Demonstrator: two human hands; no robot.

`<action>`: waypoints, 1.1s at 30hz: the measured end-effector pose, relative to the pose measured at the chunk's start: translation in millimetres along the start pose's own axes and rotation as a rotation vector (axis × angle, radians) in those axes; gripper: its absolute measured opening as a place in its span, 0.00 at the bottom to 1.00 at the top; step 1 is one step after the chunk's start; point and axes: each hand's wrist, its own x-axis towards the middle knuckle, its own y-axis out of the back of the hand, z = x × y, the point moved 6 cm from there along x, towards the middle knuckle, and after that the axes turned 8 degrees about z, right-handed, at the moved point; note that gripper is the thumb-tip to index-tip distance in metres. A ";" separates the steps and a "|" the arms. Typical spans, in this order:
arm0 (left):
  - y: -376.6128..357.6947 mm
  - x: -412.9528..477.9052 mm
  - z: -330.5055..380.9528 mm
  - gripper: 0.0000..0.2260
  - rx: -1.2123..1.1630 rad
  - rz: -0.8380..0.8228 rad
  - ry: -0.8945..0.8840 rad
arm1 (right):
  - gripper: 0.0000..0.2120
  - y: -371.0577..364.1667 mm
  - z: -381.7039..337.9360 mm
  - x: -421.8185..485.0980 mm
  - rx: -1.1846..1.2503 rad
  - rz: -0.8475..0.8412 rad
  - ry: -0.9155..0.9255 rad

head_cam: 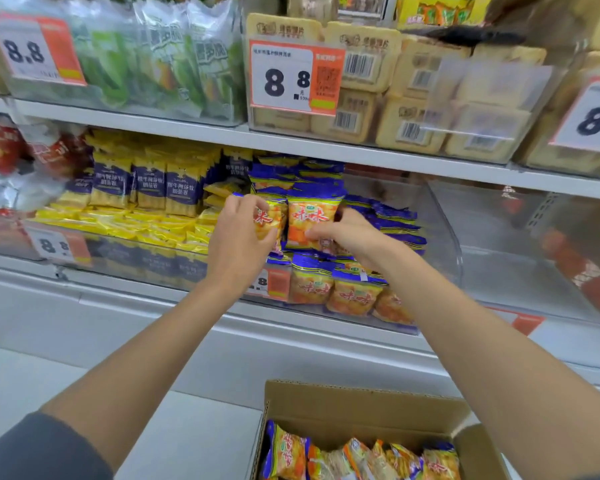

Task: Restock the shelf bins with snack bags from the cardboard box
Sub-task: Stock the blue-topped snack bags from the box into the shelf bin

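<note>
Orange-and-blue snack bags fill a clear shelf bin on the middle shelf. My left hand grips one upright bag at its left side. My right hand pinches the lower right edge of another upright bag beside it. Both bags stand on the pile in the bin. Below, an open cardboard box holds several more of the same bags.
Left of the bin lie yellow-and-purple packets. A clear bin to the right holds little. The shelf above carries green-striped bags and beige biscuit packs behind price tags. White shelf base below.
</note>
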 end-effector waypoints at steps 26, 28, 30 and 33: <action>-45.8 -163.9 33.9 0.06 -0.301 -0.505 0.239 | 0.09 52.7 99.9 -164.9 -0.228 0.402 0.394; -60.3 -215.9 28.6 0.07 -0.305 -0.653 0.337 | 0.10 54.7 149.1 -195.5 -0.296 0.296 0.274; -71.6 -257.8 17.2 0.08 -0.236 -0.761 0.388 | 0.09 52.8 205.9 -214.8 -0.434 0.128 0.142; -83.7 -294.9 -6.5 0.08 -0.174 -0.857 0.493 | 0.18 52.8 289.4 -223.5 -0.667 -0.108 -0.092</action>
